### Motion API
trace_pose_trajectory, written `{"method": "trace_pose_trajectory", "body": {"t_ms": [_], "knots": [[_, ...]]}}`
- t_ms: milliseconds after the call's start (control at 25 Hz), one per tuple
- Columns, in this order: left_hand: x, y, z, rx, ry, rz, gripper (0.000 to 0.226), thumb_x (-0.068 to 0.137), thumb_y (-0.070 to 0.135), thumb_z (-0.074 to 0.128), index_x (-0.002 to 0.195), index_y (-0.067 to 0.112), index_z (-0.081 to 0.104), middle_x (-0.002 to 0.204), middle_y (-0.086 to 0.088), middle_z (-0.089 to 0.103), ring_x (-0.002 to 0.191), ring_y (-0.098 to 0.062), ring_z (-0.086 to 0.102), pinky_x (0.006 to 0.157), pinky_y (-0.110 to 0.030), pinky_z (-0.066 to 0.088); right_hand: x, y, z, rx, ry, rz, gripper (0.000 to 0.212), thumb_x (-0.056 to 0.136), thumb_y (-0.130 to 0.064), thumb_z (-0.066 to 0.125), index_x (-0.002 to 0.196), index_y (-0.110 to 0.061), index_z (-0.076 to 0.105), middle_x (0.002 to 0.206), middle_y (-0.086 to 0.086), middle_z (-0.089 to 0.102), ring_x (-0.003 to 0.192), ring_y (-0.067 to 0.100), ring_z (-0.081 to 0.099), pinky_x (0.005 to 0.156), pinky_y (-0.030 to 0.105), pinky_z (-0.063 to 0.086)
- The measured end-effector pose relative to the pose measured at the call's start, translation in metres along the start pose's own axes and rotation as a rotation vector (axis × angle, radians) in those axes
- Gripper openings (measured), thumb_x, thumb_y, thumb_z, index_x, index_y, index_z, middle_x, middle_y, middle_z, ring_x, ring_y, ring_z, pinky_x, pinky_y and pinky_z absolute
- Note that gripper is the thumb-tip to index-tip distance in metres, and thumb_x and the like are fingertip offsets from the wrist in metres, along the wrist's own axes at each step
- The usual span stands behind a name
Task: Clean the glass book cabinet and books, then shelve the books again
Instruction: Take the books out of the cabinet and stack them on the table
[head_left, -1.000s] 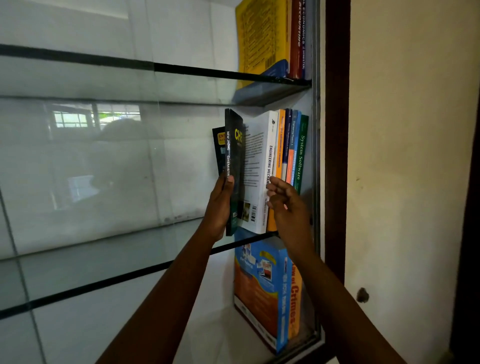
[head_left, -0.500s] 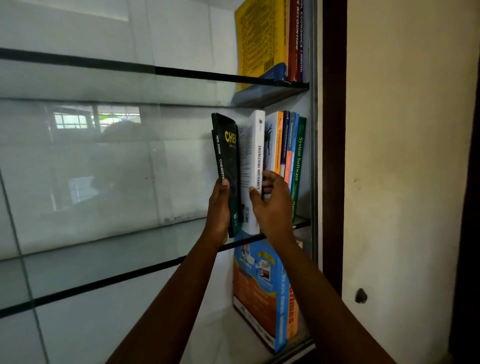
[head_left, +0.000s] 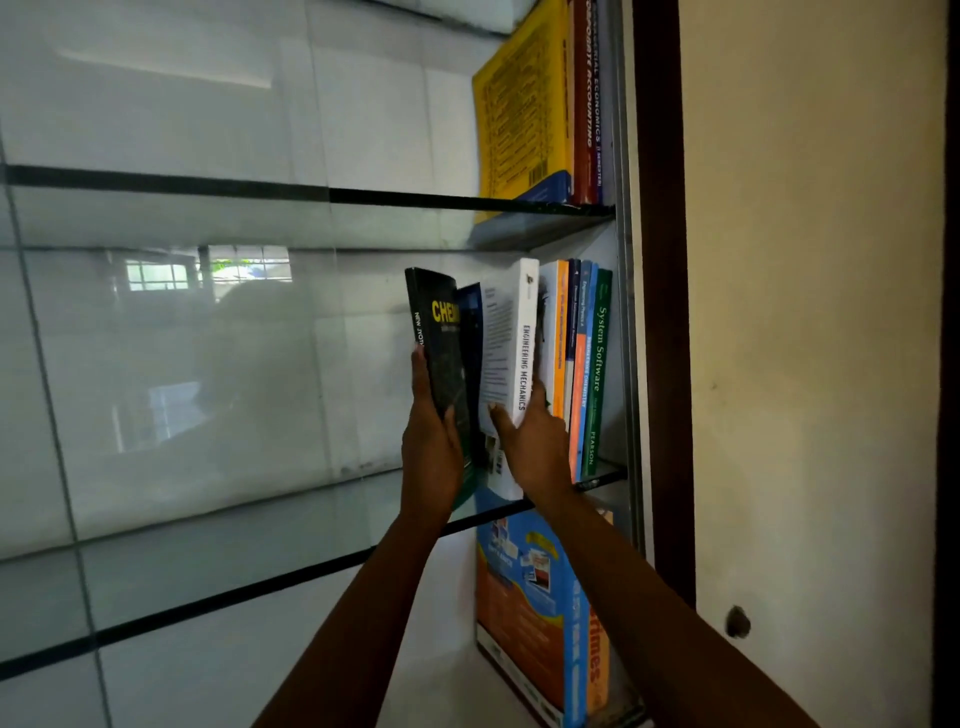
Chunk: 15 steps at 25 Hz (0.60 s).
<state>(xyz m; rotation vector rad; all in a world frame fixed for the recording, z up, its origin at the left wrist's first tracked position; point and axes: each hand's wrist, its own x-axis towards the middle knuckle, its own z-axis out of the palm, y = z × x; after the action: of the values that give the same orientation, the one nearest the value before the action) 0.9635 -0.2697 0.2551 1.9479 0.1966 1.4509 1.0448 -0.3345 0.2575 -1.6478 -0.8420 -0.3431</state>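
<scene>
Head view: at the right end of the middle glass shelf, the left hand closes its grip round the black chemistry book, which tilts left. The right hand grips the white Engineering Mechanics book, thumb on its cover. These 2 books touch. The green System Software book stands upright far right.

cream wall, small dark round spot
</scene>
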Motion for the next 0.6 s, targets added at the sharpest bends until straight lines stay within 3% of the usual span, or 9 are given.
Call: {"method": "trace_pose_trajectory", "body": {"t_ms": [120, 200, 280, 480, 600], "knots": [[0.001, -0.003, -0.012, 0.200, -0.116, 0.028, 0.057, 0.099, 0.024, 0.035, 0.148, 0.033, 0.008, 0.151, -0.007, 0.030, 0.131, -0.020, 0.039, 0.102, -0.028, 0.036, -0.009, 0.000, 0.000, -0.024, 0.083, -0.037, 0.057, 0.093, -0.032, 0.052, 0.143, -0.012, 0.030, 0.128, 0.015, 0.057, 0.108, 0.030, 0.060, 0.091, 0.040, 0.050], [-0.004, 0.001, -0.021, 0.342, -0.127, 0.056, 0.062, 0.098, 0.011, 0.041, 0.147, 0.030, 0.008, 0.149, -0.012, 0.032, 0.129, -0.028, 0.043, 0.098, -0.031, 0.039, -0.024, -0.008, -0.014, 0.012, 0.104, -0.071, 0.055, 0.092, -0.034, 0.054, 0.140, -0.012, 0.037, 0.124, 0.013, 0.059, 0.104, 0.025, 0.062, 0.088, 0.035, 0.053], [-0.017, 0.017, -0.033, 0.316, -0.089, 0.092, 0.070, 0.096, 0.006, 0.046, 0.141, 0.030, -0.001, 0.145, -0.015, 0.037, 0.124, -0.028, 0.047, 0.096, -0.030, 0.042, -0.043, -0.023, -0.038, 0.029, 0.115, -0.094, 0.052, 0.091, -0.031, 0.056, 0.137, -0.010, 0.042, 0.123, 0.011, 0.060, 0.101, 0.021, 0.063, 0.083, 0.027, 0.053], [-0.077, 0.077, -0.079, 0.227, -0.018, 0.229, 0.063, 0.094, 0.012, 0.050, 0.140, 0.029, 0.011, 0.134, -0.015, 0.050, 0.109, -0.015, 0.052, 0.084, -0.016, 0.041, -0.119, -0.076, -0.116, 0.044, 0.100, -0.098, 0.044, 0.090, -0.029, 0.057, 0.130, -0.013, 0.049, 0.118, 0.005, 0.063, 0.092, 0.012, 0.063, 0.071, 0.015, 0.053], [-0.128, 0.125, -0.126, 0.172, -0.044, 0.164, 0.070, 0.092, 0.008, 0.056, 0.138, 0.040, 0.014, 0.126, 0.007, 0.048, 0.105, -0.005, 0.048, 0.079, -0.004, 0.037, -0.191, -0.110, -0.154, -0.027, 0.056, -0.041, 0.039, 0.089, -0.030, 0.058, 0.124, -0.015, 0.053, 0.114, 0.002, 0.064, 0.088, 0.011, 0.063, 0.065, 0.010, 0.050]]}}
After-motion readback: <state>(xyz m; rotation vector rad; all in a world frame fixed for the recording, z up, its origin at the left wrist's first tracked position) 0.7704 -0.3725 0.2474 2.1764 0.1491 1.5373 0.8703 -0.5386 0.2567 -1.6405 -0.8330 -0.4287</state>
